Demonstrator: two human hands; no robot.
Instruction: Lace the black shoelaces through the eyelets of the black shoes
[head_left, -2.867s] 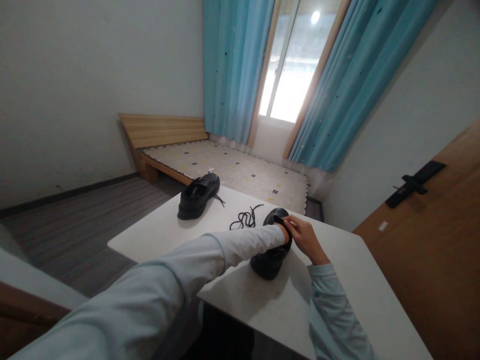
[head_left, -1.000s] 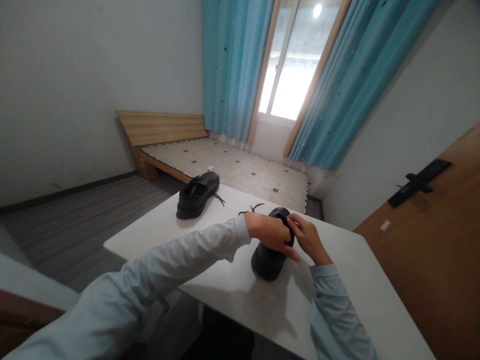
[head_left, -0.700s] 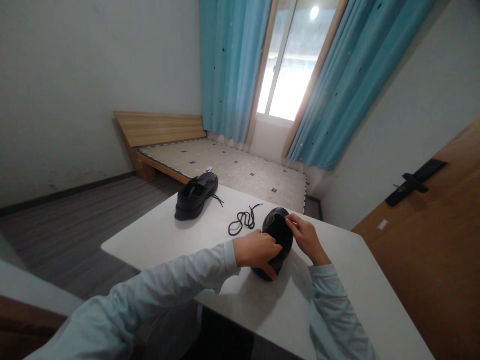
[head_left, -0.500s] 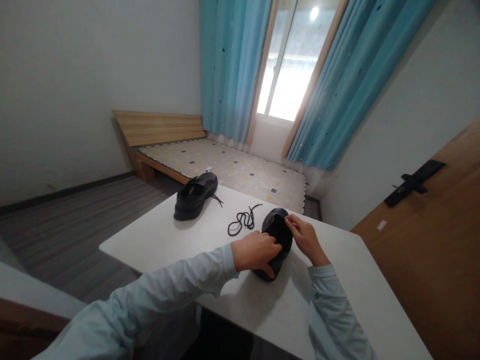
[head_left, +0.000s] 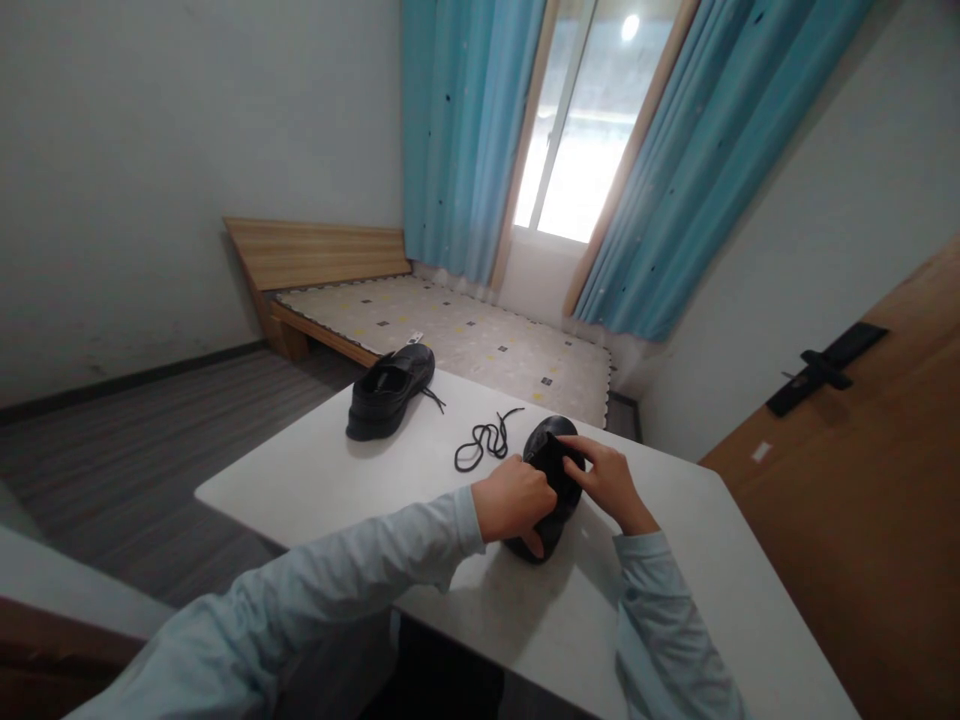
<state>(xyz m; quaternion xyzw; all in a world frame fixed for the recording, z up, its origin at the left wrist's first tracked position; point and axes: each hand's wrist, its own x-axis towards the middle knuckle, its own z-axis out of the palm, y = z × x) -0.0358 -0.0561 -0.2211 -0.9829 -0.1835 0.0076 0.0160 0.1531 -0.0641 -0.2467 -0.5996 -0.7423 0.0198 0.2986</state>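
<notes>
A black shoe [head_left: 561,508] stands on the white table [head_left: 315,470], toe pointing away from me. My left hand [head_left: 514,500] is closed on its left side, with the fingers curled over the opening and the thumb low near the heel. At the front of the opening, my right hand [head_left: 609,485] grips the upper by its raised flap between index finger and thumb. Fingers hide much of the shoe's inside. Left of this shoe lies a loose black shoelace [head_left: 484,440] in curves. A second black shoe [head_left: 390,392] sits farther left, lace ends trailing beside it.
Beyond the table's far edge is a bed with a patterned mattress [head_left: 487,330] and a wooden headboard [head_left: 322,255]. A wooden door [head_left: 847,480] with a black handle stands at the right. Blue curtains [head_left: 472,130] hang by the window.
My right hand has shifted slightly left, its index finger now reaching farther over the flap and its thumb lower. My left fingers have curled in more. Both shoes and the loose lace stay put.
</notes>
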